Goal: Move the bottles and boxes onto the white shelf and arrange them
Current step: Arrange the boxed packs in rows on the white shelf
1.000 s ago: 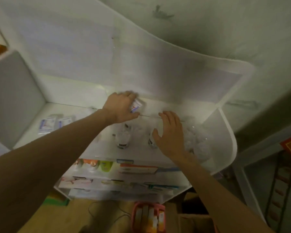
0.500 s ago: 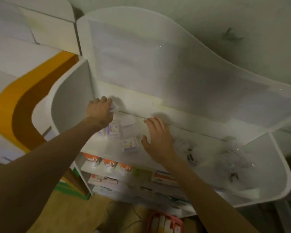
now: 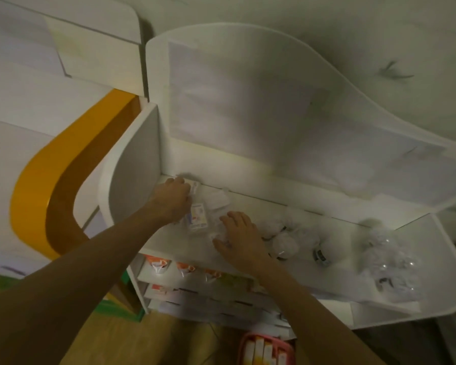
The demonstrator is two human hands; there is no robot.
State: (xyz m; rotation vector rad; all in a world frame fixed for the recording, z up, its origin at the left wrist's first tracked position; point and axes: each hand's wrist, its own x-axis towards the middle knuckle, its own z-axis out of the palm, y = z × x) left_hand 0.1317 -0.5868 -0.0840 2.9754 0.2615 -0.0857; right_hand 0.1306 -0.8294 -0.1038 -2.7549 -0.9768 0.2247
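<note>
Both hands were on the top level of the white shelf (image 3: 419, 309), which had a tall curved back panel. The left hand (image 3: 173, 200) was at the back left corner, and its grip was curled around a small box (image 3: 195, 187) beside the back panel; how tightly it held the box could not be told, because the picture was blurred. Just in front of this hand a second small box with a blue and orange label (image 3: 197, 216) lay flat on the shelf. The right hand (image 3: 241, 239) rested near the middle of the same level with its fingers straight and spread, pressing on a pale wrapped item that was too washed out to name. To the right of this hand stood several white bottles (image 3: 284, 245), and clear bottles (image 3: 390, 262) were grouped near the right end. On the lower levels were rows of boxes with orange marks (image 3: 157, 264). A pink basket (image 3: 265, 349) stood on the floor below.
</note>
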